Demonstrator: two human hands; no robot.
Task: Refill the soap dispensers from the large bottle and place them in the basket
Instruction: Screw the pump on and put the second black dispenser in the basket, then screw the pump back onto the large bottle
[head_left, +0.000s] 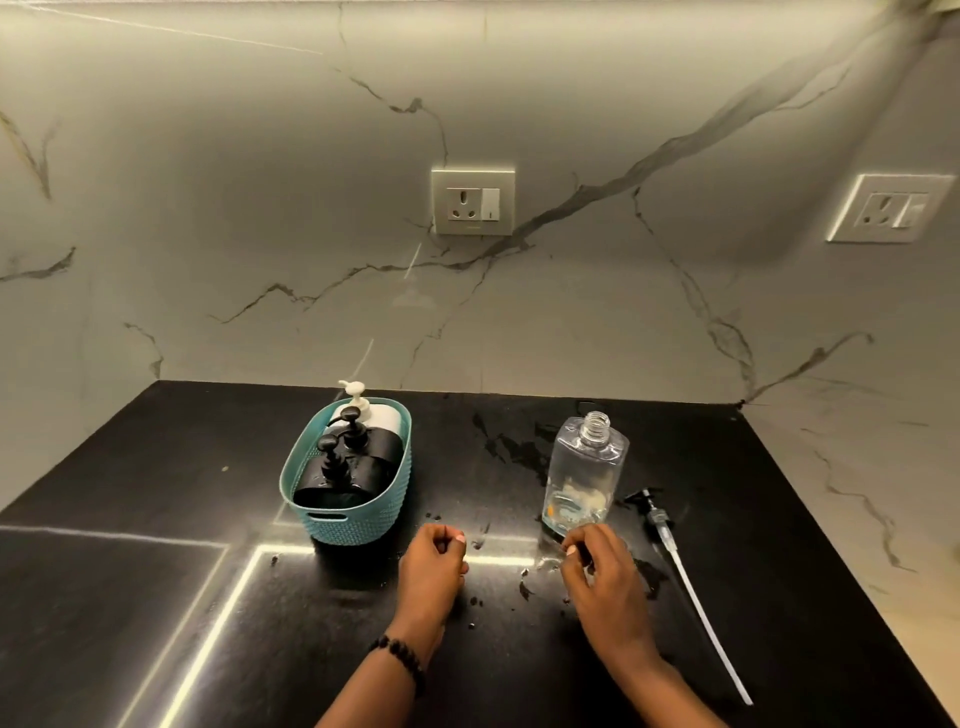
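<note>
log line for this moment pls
dispensers in basket | bottle uncapped, upright | pump on counter | left hand curled, empty | right hand near bottle

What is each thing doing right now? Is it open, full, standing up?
Clear plastic large bottle: upright, cap off, nearly empty.
Black pump with long white tube: lying flat on the counter, out of the bottle.
Teal woven plastic basket: holds three dispensers.
Two black dispensers: upright, pumps on.
White dispenser: upright, pump on.
Left hand: fingers curled, holding nothing.
Right hand: fingers curled beside the bottle's base.
</note>
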